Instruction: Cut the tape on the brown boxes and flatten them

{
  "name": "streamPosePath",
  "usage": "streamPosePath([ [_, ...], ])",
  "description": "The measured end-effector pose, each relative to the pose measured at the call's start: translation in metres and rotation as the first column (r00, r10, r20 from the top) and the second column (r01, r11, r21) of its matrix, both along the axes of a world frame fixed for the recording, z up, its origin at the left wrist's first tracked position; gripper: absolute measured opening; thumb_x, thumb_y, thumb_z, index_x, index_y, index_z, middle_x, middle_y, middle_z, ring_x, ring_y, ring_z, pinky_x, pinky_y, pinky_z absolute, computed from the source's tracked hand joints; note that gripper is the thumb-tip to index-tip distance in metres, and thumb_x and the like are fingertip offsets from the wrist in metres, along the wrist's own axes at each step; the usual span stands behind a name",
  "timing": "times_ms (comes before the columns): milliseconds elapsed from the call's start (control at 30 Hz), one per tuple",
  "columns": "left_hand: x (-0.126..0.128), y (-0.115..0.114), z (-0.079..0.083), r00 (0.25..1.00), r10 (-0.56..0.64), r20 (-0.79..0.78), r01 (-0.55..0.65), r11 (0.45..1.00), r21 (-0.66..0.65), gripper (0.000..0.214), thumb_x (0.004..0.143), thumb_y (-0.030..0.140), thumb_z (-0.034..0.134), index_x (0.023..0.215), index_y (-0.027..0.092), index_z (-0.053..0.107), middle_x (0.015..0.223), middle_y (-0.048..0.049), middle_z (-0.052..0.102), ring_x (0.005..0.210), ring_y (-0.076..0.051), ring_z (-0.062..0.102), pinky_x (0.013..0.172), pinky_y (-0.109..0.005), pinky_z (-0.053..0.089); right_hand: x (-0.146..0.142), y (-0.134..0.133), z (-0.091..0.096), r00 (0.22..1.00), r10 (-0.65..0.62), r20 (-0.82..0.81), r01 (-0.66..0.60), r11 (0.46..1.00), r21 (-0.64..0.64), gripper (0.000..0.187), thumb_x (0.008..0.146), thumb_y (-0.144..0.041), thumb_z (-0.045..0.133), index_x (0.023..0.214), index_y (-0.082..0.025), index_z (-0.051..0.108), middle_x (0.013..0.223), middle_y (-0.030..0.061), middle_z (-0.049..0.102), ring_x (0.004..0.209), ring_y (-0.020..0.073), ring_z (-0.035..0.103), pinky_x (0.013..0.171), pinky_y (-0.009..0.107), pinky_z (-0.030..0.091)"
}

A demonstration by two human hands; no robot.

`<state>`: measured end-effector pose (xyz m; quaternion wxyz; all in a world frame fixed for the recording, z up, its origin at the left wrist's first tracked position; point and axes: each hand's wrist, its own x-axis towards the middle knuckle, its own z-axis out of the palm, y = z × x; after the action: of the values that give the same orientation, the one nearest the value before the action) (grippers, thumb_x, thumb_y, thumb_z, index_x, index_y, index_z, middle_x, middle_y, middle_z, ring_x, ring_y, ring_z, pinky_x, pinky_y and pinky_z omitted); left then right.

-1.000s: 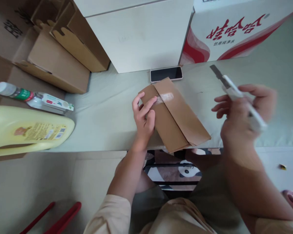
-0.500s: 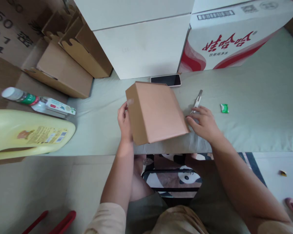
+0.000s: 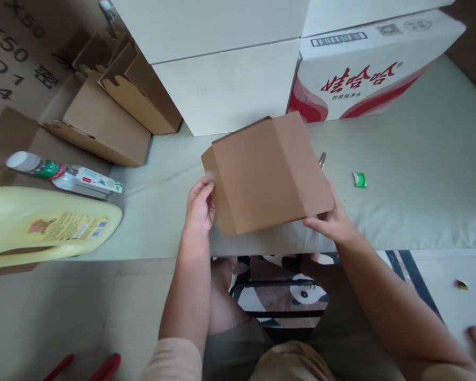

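A brown cardboard box [image 3: 262,174] is tilted between my two hands above the green-covered surface. At its left side flap, my left hand [image 3: 200,205] is closed with thumb and fingers on the edge. A small shiny, clear patch [image 3: 209,174] shows by those fingertips. Around the lower right corner of the box curls my right hand [image 3: 333,219], its thumb below and its fingers partly hidden behind the cardboard. Just past the right edge the metal tip of a utility knife [image 3: 322,160] sticks out; the rest is covered.
A small green-and-white packet [image 3: 359,180] lies to the right. White cartons [image 3: 238,84] and a red-printed carton [image 3: 365,79] stand behind. Open brown boxes [image 3: 107,119], a clear bottle [image 3: 71,177] and a yellow jug [image 3: 51,222] are at left. The surface's front edge is near my knees.
My right hand has moved from beside the utility knife onto the box's right side. The box has turned, its right flap now spread out and raised. It now covers the phone and most of the knife.
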<state>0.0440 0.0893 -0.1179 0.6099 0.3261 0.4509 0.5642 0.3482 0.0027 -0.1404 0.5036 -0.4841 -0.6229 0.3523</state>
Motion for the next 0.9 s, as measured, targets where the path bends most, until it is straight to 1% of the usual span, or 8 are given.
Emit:
streamPosePath([
  [167, 0.000, -0.002, 0.007, 0.996, -0.077, 0.034, 0.077, 0.997, 0.009, 0.051, 0.069, 0.046, 0.083, 0.115, 0.025, 0.072, 0.114, -0.0079, 0.080, 0.114, -0.030, 0.076, 0.087, -0.040, 0.064, -0.003, 0.006, -0.006, 0.990, -0.141, 0.014, 0.140, 0.986, 0.088, 0.093, 0.068, -0.074, 0.085, 0.142, -0.026, 0.056, 0.144, 0.0164, 0.063, 0.140, 0.0385, 0.058, 0.122, 0.061, 0.044],
  [233, -0.001, -0.006, 0.008, 0.992, -0.120, 0.047, 0.121, 0.992, -0.030, 0.053, 0.065, 0.051, 0.085, 0.109, 0.025, 0.073, 0.109, -0.0082, 0.080, 0.109, -0.032, 0.076, 0.083, -0.041, 0.065, -0.005, 0.007, -0.008, 0.979, -0.201, -0.017, 0.202, 0.977, 0.075, 0.085, 0.069, -0.071, 0.086, 0.136, -0.025, 0.061, 0.135, 0.0157, 0.068, 0.133, 0.0372, 0.063, 0.114, 0.058, 0.051],
  [333, 0.001, -0.013, 0.008, 0.989, -0.147, 0.017, 0.148, 0.978, -0.145, 0.051, 0.059, 0.054, 0.090, 0.097, 0.024, 0.073, 0.092, -0.0064, 0.079, 0.093, -0.030, 0.078, 0.074, -0.039, 0.064, -0.009, 0.009, -0.009, 0.957, -0.289, 0.008, 0.289, 0.957, 0.005, 0.068, 0.070, -0.066, 0.087, 0.118, -0.023, 0.067, 0.108, 0.0118, 0.075, 0.104, 0.0321, 0.073, 0.091, 0.049, 0.061],
  [500, 0.011, -0.018, 0.008, 0.989, -0.146, -0.032, 0.143, 0.986, -0.086, 0.053, 0.061, 0.060, 0.092, 0.092, 0.021, 0.073, 0.086, -0.0070, 0.079, 0.089, -0.028, 0.078, 0.068, -0.034, 0.061, -0.012, 0.009, -0.004, 0.933, -0.358, -0.016, 0.358, 0.933, 0.012, 0.051, 0.077, -0.065, 0.081, 0.104, -0.022, 0.070, 0.097, 0.0091, 0.075, 0.091, 0.0270, 0.070, 0.081, 0.042, 0.059],
  [633, 0.012, -0.013, 0.004, 0.983, -0.068, -0.172, 0.062, 0.997, -0.040, 0.055, 0.059, 0.065, 0.092, 0.072, 0.017, 0.071, 0.069, -0.0061, 0.074, 0.062, -0.018, 0.069, 0.053, -0.026, 0.049, -0.011, 0.007, -0.001, 0.921, -0.365, -0.138, 0.363, 0.931, -0.039, 0.044, 0.092, -0.066, 0.062, 0.089, -0.023, 0.071, 0.082, 0.0043, 0.070, 0.082, 0.0235, 0.067, 0.079, 0.039, 0.055],
  [700, 0.010, -0.012, 0.000, 0.974, -0.055, -0.221, 0.045, 0.998, -0.049, 0.053, 0.061, 0.063, 0.092, 0.064, 0.016, 0.068, 0.060, -0.0036, 0.068, 0.052, -0.013, 0.061, 0.048, -0.024, 0.043, -0.010, 0.008, -0.001, 0.900, -0.394, -0.186, 0.379, 0.918, -0.115, 0.042, 0.092, -0.061, 0.063, 0.077, -0.023, 0.066, 0.073, 0.0011, 0.063, 0.073, 0.0201, 0.062, 0.074, 0.036, 0.053],
  [833, 0.001, -0.006, -0.008, 0.981, -0.090, -0.172, 0.076, 0.993, -0.085, 0.045, 0.077, 0.058, 0.080, 0.060, 0.020, 0.063, 0.048, 0.0013, 0.054, 0.044, -0.013, 0.054, 0.044, -0.025, 0.040, -0.009, 0.017, -0.005, 0.802, -0.479, -0.357, 0.435, 0.878, -0.201, 0.039, 0.085, -0.052, 0.071, 0.066, -0.023, 0.053, 0.066, -0.0020, 0.053, 0.064, 0.0153, 0.053, 0.061, 0.029, 0.046],
  [900, -0.004, -0.001, -0.012, 0.979, 0.000, -0.204, 0.004, 1.000, 0.021, 0.032, 0.079, 0.052, 0.076, 0.073, 0.021, 0.070, 0.063, -0.0008, 0.067, 0.061, -0.016, 0.066, 0.056, -0.026, 0.051, -0.008, 0.021, -0.007, 0.729, -0.513, -0.453, 0.468, 0.857, -0.217, 0.035, 0.083, -0.050, 0.071, 0.069, -0.023, 0.053, 0.067, -0.0024, 0.052, 0.063, 0.0147, 0.053, 0.057, 0.028, 0.046],
])
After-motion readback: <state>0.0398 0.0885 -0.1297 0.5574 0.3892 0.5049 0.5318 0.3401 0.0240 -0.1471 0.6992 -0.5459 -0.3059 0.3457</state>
